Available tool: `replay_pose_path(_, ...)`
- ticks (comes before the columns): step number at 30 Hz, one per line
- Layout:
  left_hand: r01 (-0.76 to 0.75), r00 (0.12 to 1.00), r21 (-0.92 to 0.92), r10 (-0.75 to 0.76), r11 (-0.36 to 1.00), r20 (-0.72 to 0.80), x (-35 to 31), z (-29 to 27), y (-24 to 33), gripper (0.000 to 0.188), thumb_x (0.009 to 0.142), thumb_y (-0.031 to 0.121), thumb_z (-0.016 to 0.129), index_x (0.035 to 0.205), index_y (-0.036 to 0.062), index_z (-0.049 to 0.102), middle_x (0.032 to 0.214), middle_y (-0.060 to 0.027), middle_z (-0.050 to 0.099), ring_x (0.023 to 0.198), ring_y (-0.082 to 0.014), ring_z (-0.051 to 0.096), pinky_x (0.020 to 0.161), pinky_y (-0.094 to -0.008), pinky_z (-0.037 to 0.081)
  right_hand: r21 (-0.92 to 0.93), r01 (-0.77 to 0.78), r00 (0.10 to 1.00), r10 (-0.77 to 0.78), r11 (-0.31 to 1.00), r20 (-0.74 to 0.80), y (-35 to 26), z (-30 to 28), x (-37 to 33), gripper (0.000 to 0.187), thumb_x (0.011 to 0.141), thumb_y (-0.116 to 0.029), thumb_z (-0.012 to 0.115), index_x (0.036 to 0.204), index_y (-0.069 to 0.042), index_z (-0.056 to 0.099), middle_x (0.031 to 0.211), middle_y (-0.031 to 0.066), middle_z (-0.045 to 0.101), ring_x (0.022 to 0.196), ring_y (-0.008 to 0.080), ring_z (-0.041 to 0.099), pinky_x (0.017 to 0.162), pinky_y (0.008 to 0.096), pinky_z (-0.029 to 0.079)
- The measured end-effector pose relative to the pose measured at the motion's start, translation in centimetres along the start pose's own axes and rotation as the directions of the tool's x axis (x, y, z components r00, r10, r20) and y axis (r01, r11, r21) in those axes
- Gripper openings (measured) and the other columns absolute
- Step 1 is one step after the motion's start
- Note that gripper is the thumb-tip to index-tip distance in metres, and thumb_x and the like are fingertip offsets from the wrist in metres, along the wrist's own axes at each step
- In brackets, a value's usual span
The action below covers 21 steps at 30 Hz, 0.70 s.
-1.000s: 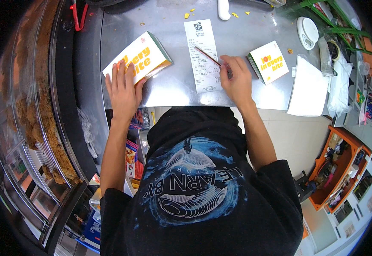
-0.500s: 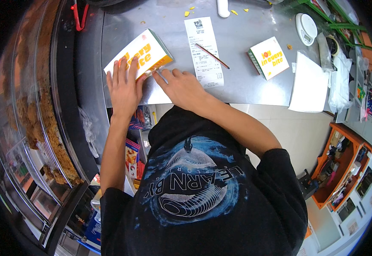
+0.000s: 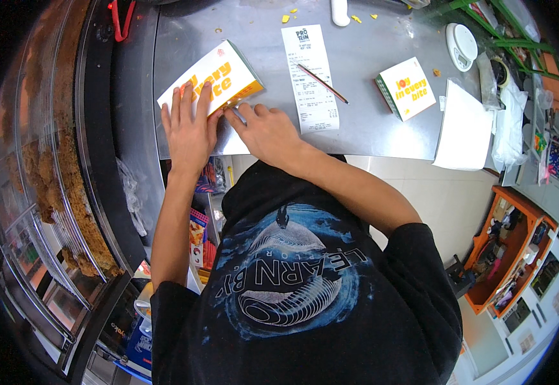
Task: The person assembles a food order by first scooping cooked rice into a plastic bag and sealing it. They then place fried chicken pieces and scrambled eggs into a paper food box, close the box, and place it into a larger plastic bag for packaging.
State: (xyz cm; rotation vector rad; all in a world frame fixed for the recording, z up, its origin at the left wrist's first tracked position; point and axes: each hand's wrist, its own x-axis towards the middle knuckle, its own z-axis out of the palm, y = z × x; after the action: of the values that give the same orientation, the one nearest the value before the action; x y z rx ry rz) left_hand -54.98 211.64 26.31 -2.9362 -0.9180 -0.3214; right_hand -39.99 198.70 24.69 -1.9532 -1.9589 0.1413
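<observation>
A white, green and yellow cardboard box with printed lettering lies slantwise at the near left of the metal table. My left hand rests on its top, fingers stretched out over the lid and thumb at the near side. Against the box's near yellow side is my right hand, fingers bent and closed together; whatever lies between its fingertips is hidden. To the right of the hands, a long paper receipt lies with a thin dark pencil across it.
A smaller matching box stands on the table further right. Beyond it are white paper sheets and a round white scale. Red-handled tongs lie at the far left. A glass-fronted case borders the left side.
Both hands stay at the box with hardly any movement. The whole table view has shifted very slightly; nothing has been let go.
</observation>
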Motion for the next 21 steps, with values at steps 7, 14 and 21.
replay_pose_path(7,0.004,1.000,-0.009,-0.004,1.000,0.006,0.10,-0.02,0.05,0.057,0.098,0.036,0.064,0.150,0.0177,0.050,0.150,-0.0194,0.048,0.142,-0.0418,0.043,0.112,-0.0646,0.032,-0.041,0.007,1.000,-0.007,0.999,0.013,-0.15,0.77,0.13,0.046,0.087,-0.016,0.063,0.131,-0.005,0.063,0.106,0.0097,0.064,0.086,0.0247,0.070,0.064,0.0355,0.058)
replay_pose_path(14,-0.005,1.000,-0.005,0.005,1.000,-0.009,0.03,0.27,-0.06,0.056,0.099,0.038,0.062,0.149,0.0170,0.051,0.148,-0.0208,0.049,0.141,-0.0424,0.043,0.111,-0.0664,0.032,0.000,0.005,1.000,-0.005,1.000,0.010,0.05,1.06,0.52,0.036,0.088,-0.019,0.061,0.120,-0.002,0.065,0.103,0.0115,0.066,0.084,0.0275,0.072,0.065,0.0380,0.060)
replay_pose_path(21,-0.013,1.000,0.027,0.013,1.000,-0.002,-0.01,0.26,0.18,0.055,0.098,0.040,0.063,0.151,0.0368,0.049,0.150,-0.0204,0.046,0.141,-0.0425,0.041,0.111,-0.0667,0.031,0.034,0.020,0.999,-0.021,0.999,0.035,0.47,1.02,0.66,0.036,0.088,-0.019,0.062,0.121,-0.004,0.065,0.102,0.0125,0.067,0.085,0.0285,0.072,0.065,0.0391,0.060)
